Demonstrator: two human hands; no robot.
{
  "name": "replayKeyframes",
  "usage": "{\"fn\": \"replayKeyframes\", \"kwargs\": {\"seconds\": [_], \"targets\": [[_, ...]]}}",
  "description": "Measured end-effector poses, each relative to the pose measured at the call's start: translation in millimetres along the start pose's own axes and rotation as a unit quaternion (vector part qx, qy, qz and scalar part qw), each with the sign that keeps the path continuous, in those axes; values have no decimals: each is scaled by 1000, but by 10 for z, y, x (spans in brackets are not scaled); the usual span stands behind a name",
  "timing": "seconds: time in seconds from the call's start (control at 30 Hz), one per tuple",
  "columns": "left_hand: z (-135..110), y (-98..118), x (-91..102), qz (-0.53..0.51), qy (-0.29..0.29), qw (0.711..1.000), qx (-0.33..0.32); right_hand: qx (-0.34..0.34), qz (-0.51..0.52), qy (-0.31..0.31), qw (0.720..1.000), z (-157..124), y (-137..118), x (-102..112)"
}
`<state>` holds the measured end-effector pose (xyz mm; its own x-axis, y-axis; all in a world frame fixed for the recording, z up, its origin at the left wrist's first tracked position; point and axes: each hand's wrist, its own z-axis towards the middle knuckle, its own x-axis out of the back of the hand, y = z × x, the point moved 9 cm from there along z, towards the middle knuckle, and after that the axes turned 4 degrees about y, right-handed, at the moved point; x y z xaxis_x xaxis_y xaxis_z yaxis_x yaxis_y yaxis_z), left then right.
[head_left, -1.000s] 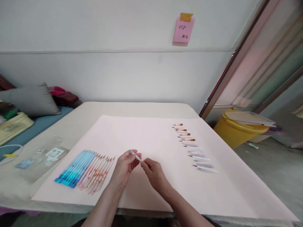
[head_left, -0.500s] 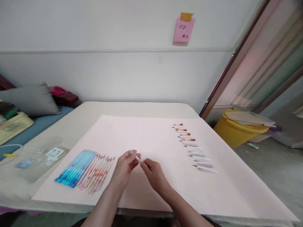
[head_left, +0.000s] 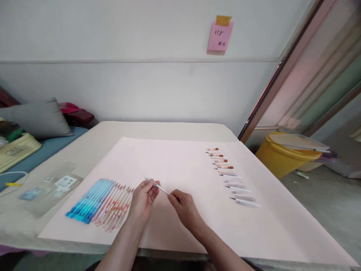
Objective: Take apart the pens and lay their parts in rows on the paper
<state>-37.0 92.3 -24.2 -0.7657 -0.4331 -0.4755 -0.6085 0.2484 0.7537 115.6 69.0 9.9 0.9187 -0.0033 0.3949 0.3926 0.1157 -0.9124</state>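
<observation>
My left hand (head_left: 143, 199) pinches the pale barrel (head_left: 149, 181) of a thin pen above the pink paper sheet (head_left: 180, 169). My right hand (head_left: 183, 205) pinches the other end, where a thin white refill (head_left: 162, 188) shows between the two hands. A row of blue and pink-patterned pens (head_left: 98, 203) lies just left of my left hand. To the right, a column of small pen caps and tips (head_left: 229, 177) lies on the sheet.
Clear plastic bags with labels (head_left: 52, 186) lie on the table's left edge. A grey cushion (head_left: 38, 118) and a yellow case (head_left: 15, 150) sit further left. A yellow bucket (head_left: 282, 154) stands on the floor at the right. A pink note (head_left: 219, 35) hangs on the wall.
My left hand has moved left with the barrel, away from my right hand, so more of the thin white refill shows between them.
</observation>
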Motion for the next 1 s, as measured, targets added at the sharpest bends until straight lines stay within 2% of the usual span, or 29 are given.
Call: {"fn": "replayKeyframes", "kwargs": {"seconds": [0.3, 0.53, 0.67, 0.83, 1.0], "targets": [[40, 73, 99, -38, 40, 998, -5, -12, 5, -13, 1000, 4, 26, 23], [94, 94, 205, -70, 70, 995, -14, -23, 12, 1, 1000, 23, 22, 99], [24, 0, 79, -36, 22, 999, 17, -21, 12, 19, 1000, 43, 26, 141], [-128, -269, -186, 5, -93, 994, 64, -7, -37, 36, 999, 51, 59, 140], [-189, -406, -266, 6, -132, 987, 87, 2, -109, 36, 993, 47, 58, 125]]}}
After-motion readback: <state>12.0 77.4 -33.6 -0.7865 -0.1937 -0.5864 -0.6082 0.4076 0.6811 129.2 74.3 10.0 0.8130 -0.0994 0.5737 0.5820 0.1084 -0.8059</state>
